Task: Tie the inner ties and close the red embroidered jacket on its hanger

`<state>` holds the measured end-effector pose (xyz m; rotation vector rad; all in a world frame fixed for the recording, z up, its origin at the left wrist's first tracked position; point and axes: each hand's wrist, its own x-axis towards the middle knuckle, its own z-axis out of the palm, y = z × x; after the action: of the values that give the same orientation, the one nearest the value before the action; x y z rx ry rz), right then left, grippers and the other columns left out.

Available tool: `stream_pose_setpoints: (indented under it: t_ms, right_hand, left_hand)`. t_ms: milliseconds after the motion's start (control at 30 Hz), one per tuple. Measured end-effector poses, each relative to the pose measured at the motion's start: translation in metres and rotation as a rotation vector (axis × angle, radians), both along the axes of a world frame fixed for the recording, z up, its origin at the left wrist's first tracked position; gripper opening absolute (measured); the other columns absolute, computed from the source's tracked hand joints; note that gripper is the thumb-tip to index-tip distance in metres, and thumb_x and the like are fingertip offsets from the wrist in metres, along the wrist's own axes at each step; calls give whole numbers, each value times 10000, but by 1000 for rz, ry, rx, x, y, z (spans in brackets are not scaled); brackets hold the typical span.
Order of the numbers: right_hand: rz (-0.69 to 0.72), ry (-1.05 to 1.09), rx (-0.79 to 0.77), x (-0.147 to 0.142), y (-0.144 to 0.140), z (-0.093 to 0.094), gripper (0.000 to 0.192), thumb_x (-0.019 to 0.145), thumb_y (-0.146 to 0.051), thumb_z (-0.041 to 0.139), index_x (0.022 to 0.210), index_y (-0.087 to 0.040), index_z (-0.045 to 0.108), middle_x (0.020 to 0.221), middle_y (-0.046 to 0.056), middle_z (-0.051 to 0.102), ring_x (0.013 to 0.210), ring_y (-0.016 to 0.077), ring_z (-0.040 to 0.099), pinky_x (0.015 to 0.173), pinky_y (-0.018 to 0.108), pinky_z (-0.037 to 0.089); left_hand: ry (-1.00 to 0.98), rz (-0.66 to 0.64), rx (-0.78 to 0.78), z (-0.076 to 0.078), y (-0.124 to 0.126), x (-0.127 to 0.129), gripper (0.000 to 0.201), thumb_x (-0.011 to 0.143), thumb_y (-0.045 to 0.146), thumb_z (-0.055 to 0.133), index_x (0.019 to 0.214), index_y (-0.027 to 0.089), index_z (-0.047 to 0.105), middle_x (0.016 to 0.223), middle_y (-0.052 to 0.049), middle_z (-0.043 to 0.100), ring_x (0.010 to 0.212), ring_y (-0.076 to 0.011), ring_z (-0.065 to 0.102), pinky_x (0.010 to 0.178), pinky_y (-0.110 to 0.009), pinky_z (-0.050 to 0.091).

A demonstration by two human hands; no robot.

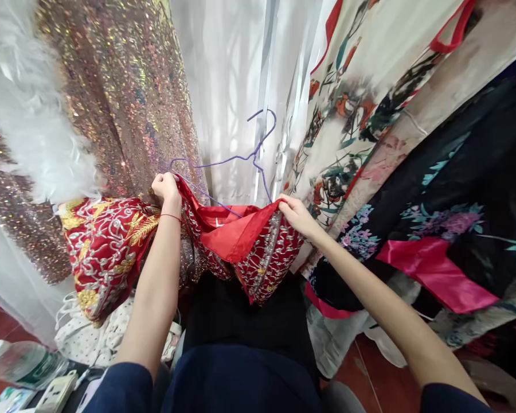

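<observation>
A red embroidered garment (107,246) with silver and gold patterns and a plain red lining hangs between my hands. My left hand (167,188) is closed on its edge at the left shoulder. My right hand (296,215) pinches the edge on the right side. A purple wire hanger (258,152) rises just above the garment's opening, its lower part inside the fabric between my hands, its hook free in the air.
Hanging clothes crowd all around: a sequined dress (124,97) with white feather trim on the left, white sheer fabric (232,86) behind, floral robes (370,103) and a black floral one (468,189) on the right. A plastic bottle (21,361) and a power strip (55,393) lie bottom left.
</observation>
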<state>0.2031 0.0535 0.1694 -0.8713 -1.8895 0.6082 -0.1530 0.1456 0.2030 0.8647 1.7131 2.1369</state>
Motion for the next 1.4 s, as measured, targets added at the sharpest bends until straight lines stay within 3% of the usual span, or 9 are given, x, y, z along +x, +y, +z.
stream_pose_setpoints:
  t_ms: [233, 333, 467, 700, 800, 933, 1100, 1233, 1400]
  right_hand:
    - [27, 74, -55, -9, 12, -13, 97, 882, -348, 446, 884, -253, 463, 686, -53, 405, 574, 137, 383, 587, 268, 367]
    - [32, 16, -35, 16, 15, -5, 184, 865, -305, 480, 1029, -245, 537, 778, -31, 518, 661, 153, 477, 678, 285, 422]
    - [108, -103, -7, 38, 15, 8, 204, 877, -301, 459, 976, -221, 618, 896, 12, 619, 816, 182, 564, 822, 317, 452]
    - [116, -76, -52, 34, 16, 6, 224, 880, -299, 446, 983, -214, 627, 856, 7, 622, 718, 162, 543, 716, 291, 453]
    - [132, -112, -37, 30, 17, 5, 265, 888, -296, 420, 1006, -211, 641, 854, 10, 630, 714, 167, 550, 714, 298, 458]
    - [75, -201, 76, 32, 14, 11, 329, 902, -292, 396, 1065, -200, 667, 935, 39, 668, 851, 205, 615, 823, 329, 475]
    - [-86, -365, 138, 41, 8, 18, 401, 902, -289, 389, 1175, -187, 664, 755, 24, 650, 664, 196, 583, 708, 313, 465]
    - [-186, -442, 164, 44, 4, 18, 440, 916, -282, 368, 1253, -165, 625, 651, 8, 608, 499, 178, 512, 611, 297, 421]
    - [-323, -569, 310, 57, 2, 14, 425, 933, -276, 386, 1299, -162, 570, 644, 30, 621, 613, 246, 613, 681, 328, 456]
  left_hand:
    - [0, 151, -125, 3, 3, 1, 185, 600, 128, 539, 538, 203, 382, 548, 66, 367, 555, -100, 382, 560, -216, 360]
    - [49, 135, -210, 1, 5, 7, 202, 611, 152, 608, 535, 208, 429, 549, 62, 393, 574, -113, 412, 585, -230, 373]
    - [171, 56, -297, 4, 5, 19, 187, 659, 258, 706, 578, 224, 541, 598, 42, 503, 651, -151, 513, 667, -257, 419]
    - [216, 15, -498, -2, -5, 3, 264, 591, 141, 836, 582, 186, 576, 772, -45, 659, 929, -261, 661, 858, -381, 484]
    - [166, 23, -509, -13, -2, 1, 176, 774, 247, 793, 877, 158, 681, 1003, -72, 690, 1031, -240, 659, 914, -412, 520]
    - [82, 13, -424, -13, 11, 11, 406, 954, 408, 608, 1267, 149, 594, 1260, -93, 623, 1087, -240, 640, 910, -442, 571]
    - [126, 47, -259, 14, 8, 24, 73, 884, 211, 629, 875, 142, 652, 828, 5, 623, 790, -143, 602, 725, -261, 495]
    - [389, 50, -89, 35, -16, 51, 236, 790, 189, 654, 610, 193, 502, 607, 40, 451, 653, -130, 460, 669, -259, 364]
    - [514, -144, 104, 42, -39, 113, 373, 807, 156, 591, 541, 205, 334, 554, 50, 294, 576, -115, 331, 625, -269, 283]
